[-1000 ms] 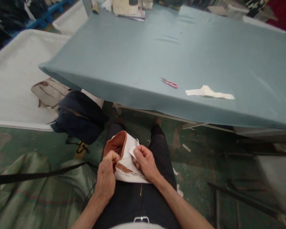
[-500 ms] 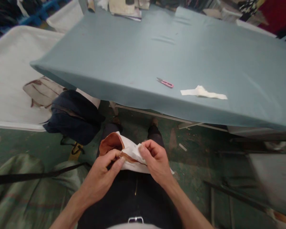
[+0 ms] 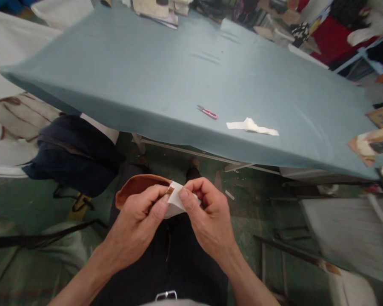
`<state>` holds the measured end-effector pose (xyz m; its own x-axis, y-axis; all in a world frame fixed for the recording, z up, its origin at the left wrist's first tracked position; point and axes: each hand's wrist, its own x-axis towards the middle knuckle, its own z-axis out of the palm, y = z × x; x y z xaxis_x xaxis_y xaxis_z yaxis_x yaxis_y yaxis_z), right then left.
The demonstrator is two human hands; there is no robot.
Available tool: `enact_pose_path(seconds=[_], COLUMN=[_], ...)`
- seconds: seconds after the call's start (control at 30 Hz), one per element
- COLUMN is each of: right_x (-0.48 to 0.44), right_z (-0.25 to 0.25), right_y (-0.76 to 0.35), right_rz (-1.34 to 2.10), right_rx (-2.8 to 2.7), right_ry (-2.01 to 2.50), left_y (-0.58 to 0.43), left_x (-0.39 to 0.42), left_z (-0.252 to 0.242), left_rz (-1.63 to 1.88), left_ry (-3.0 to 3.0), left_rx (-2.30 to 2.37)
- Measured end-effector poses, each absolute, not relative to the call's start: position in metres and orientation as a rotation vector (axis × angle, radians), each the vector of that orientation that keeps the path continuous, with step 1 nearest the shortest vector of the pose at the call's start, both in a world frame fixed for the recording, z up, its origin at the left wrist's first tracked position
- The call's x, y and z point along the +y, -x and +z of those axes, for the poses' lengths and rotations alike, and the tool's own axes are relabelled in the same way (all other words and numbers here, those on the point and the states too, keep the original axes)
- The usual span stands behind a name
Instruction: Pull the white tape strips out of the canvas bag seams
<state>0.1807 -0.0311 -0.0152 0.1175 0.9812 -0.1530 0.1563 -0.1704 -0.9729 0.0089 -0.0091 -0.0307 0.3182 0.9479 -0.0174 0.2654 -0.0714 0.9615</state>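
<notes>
A brown, suede-like fabric piece with a white side is held above my lap, its brown face curling up at the left. My left hand pinches its edge between thumb and forefinger. A white strip, cloth or paper, lies across the piece between my hands. My right hand pinches this strip with thumb and bent fingers. Much of the fabric is hidden behind my hands. Beyond them, on the table, lie pink-handled thread snips and a crumpled white strip.
The table has a blue-green cover and its near edge runs ahead of my knees. At left, a dark blue bag hangs over a white bin with a beige bag inside. A metal frame stands at right.
My hands have come closer together and lifted the fabric piece slightly. The white strip now lies across its edge by my left fingertips. The view has turned a little right.
</notes>
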Motion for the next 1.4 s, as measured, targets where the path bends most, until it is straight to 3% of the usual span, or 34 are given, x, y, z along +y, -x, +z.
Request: enact_pose_path(seconds=[0.4, 1.4], right_x=[-0.028, -0.027], right_z=[-0.019, -0.022], right_y=[-0.163, -0.161], right_rz=[0.873, 0.941], right_rx=[-1.324, -1.406], right_ry=[1.595, 1.618], left_y=[-0.008, 0.005], left_x=[-0.013, -0.007], left_z=[-0.029, -0.045], left_rz=[0.912, 0.867], left_ry=[-1.506, -1.148], left_rx=[1.153, 1.075])
